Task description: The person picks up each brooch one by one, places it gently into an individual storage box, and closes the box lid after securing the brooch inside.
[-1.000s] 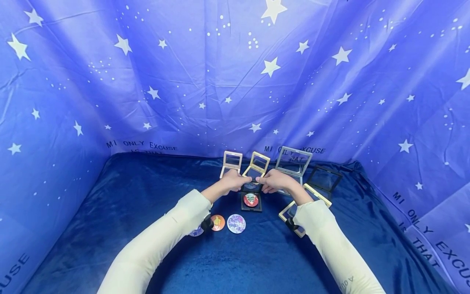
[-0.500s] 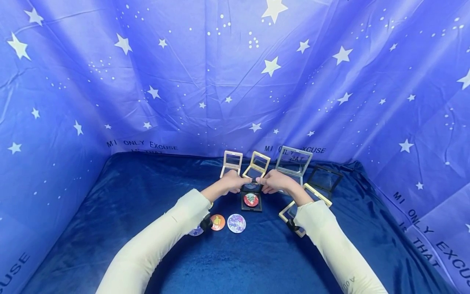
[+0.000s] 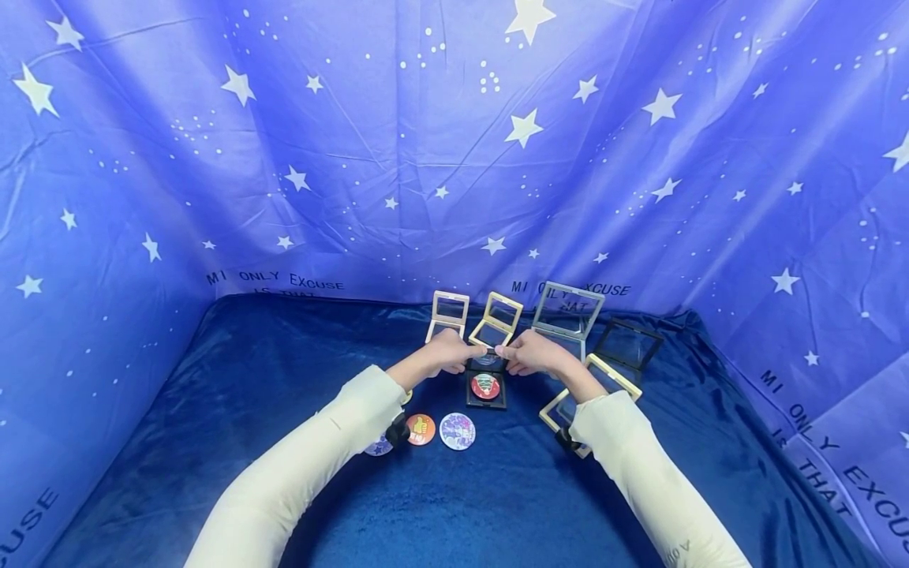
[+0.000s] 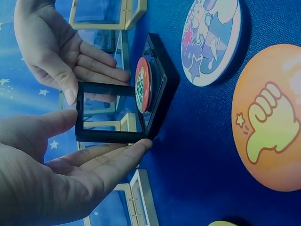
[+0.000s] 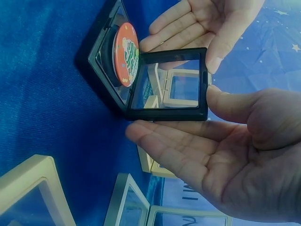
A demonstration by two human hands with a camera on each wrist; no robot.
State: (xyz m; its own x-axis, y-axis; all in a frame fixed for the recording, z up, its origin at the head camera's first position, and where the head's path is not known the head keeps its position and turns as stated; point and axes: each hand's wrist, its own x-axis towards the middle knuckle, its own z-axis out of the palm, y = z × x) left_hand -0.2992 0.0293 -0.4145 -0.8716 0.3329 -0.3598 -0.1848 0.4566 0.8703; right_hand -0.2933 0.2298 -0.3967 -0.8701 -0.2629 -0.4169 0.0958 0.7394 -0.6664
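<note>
A small black display frame [image 4: 110, 137] stands hinged apart, its lower half on the blue cloth and its clear-film lid raised. On the lower half sits a round red badge [image 5: 126, 54] with a green tree on it. My left hand [image 3: 449, 351] holds one side of the lid, thumb at the top edge and fingers stretched along the side. From the other side my right hand [image 3: 533, 353] holds it likewise, its thumb close to the left thumb. In both wrist views the lid leans away from the badge.
Behind stand a pink frame [image 3: 450, 296], a gold frame [image 3: 506, 300] and a larger grey frame [image 3: 574, 290]. A cream frame [image 3: 614, 379] lies by the right wrist. Nearer are a purple-white badge [image 3: 458, 432], an orange thumbs-up badge [image 3: 421, 430] and a blue badge [image 3: 379, 448] partly under the left sleeve.
Very little differs. Both hands keep their place on the lid, with only a slight shift of the thumbs and the left wrist.
</note>
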